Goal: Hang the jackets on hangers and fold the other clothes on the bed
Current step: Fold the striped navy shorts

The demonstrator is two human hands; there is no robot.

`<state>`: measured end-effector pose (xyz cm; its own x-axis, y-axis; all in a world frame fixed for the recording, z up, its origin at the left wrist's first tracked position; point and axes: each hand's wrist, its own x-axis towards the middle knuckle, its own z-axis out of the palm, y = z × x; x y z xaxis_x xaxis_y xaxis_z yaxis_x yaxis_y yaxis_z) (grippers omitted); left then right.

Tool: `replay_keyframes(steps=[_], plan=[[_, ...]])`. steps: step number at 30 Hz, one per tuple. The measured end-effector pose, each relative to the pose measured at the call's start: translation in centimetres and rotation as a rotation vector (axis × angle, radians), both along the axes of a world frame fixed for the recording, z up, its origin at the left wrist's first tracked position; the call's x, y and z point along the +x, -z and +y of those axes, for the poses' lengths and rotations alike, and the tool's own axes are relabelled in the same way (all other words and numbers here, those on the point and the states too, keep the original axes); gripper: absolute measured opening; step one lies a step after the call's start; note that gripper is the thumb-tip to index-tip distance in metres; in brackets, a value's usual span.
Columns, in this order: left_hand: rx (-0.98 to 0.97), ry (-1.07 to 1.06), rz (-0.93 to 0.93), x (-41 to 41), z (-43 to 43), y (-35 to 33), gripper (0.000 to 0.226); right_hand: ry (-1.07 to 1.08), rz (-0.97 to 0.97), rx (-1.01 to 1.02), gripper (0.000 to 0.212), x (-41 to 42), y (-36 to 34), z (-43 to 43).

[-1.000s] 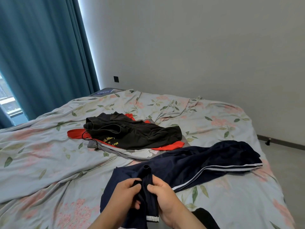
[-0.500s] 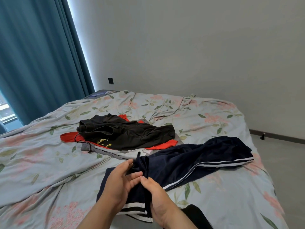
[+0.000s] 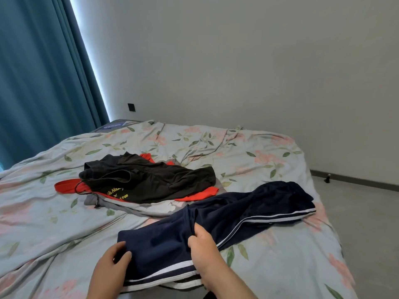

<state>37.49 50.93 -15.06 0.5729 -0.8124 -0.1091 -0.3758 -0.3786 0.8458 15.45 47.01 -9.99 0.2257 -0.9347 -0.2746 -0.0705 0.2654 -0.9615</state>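
Navy white-striped garment: spread on near part of bed. Left hand, right hand: fingers clamped on hem end. Black-and-red clothes pile: mid-bed.

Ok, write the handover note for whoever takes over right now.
Hands: left hand pinches the near edge of the navy striped garment; right hand grips a bunched fold of it.
It lies partly spread on the bed, not yet folded.
The black garment, red garment and grey garment lie heaped further back.
No hanger in view.
Left: finish the navy piece, then sort the heap.
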Motion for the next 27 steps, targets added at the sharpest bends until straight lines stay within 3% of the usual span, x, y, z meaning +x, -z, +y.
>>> replay_keyframes(steps=[5,9,14,18,21,23,24,25,26,27], plan=[[0.050,0.250,-0.239,-3.4,-1.1,2.0,0.054,0.048,0.230,-0.137,0.057,-7.5,-1.5,-6.1],[0.109,0.374,-0.370,-7.5,-5.1,2.5,0.066,0.128,0.315,-0.200,0.038,-14.7,-1.7,-10.7],[0.240,0.481,-0.652,-11.9,-10.5,3.9,0.074,0.261,0.468,-0.214,0.032,-23.5,0.1,-16.0],[0.128,0.536,-0.785,-14.3,-13.6,6.1,0.082,0.501,0.521,-0.217,0.023,-30.0,1.5,-20.0],[0.176,0.548,-0.593,-14.7,-14.2,8.5,0.086,0.608,0.558,-0.155,0.020,-34.0,3.5,-22.2],[0.180,0.299,-0.499,-14.9,-15.4,8.6,0.102,0.599,0.631,-0.098,0.018,-35.9,5.2,-22.9],[0.214,0.239,-0.404,-16.4,-15.9,7.4,0.096,0.572,0.658,-0.067,0.017,-36.5,6.0,-23.1],[0.245,0.332,-0.166,-17.1,-15.6,6.3,0.073,0.543,0.647,-0.033,0.016,-36.8,6.7,-23.2],[0.136,0.270,-0.003,-18.9,-16.6,4.9,0.045,0.514,0.597,0.000,0.017,-36.8,7.3,-23.2],[0.107,0.128,0.044,-19.5,-17.6,3.5,0.040,0.487,0.529,0.034,0.021,-36.8,7.8,-23.2]])
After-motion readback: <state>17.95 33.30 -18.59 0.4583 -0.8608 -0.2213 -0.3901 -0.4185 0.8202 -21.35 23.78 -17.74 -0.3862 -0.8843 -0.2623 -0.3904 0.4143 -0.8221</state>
